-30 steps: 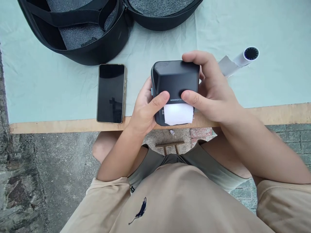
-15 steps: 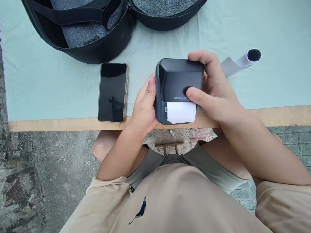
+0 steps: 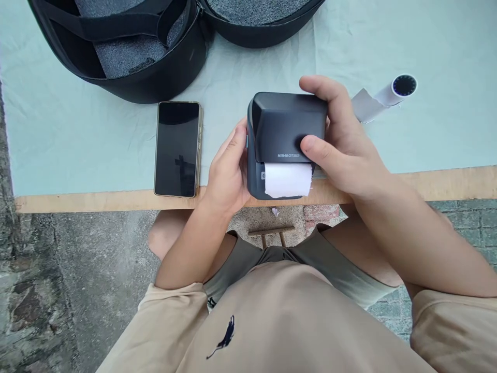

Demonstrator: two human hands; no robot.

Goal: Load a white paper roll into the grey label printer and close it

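A dark label printer (image 3: 285, 122) marked NIIMBOT is held between both hands over the table's front edge. White paper (image 3: 288, 180) sticks out of its front below the lid. My left hand (image 3: 229, 173) grips the printer's left side, thumb along the edge, other fingers mostly hidden behind it. My right hand (image 3: 344, 140) wraps round the right side, with the thumb on the lid's lower right and the index finger at the top right corner.
A phone (image 3: 177, 148) lies left of the printer. An open black zip case (image 3: 155, 77) with grey foam stands at the back left. At the right lies a white paper roll (image 3: 386, 97), partly unrolled. The table's wooden edge (image 3: 85, 201) runs across the front.
My left thumb has shifted slightly down and left on the printer's side, and my right thumb has moved slightly on the lid. Both hands still hold the printer.
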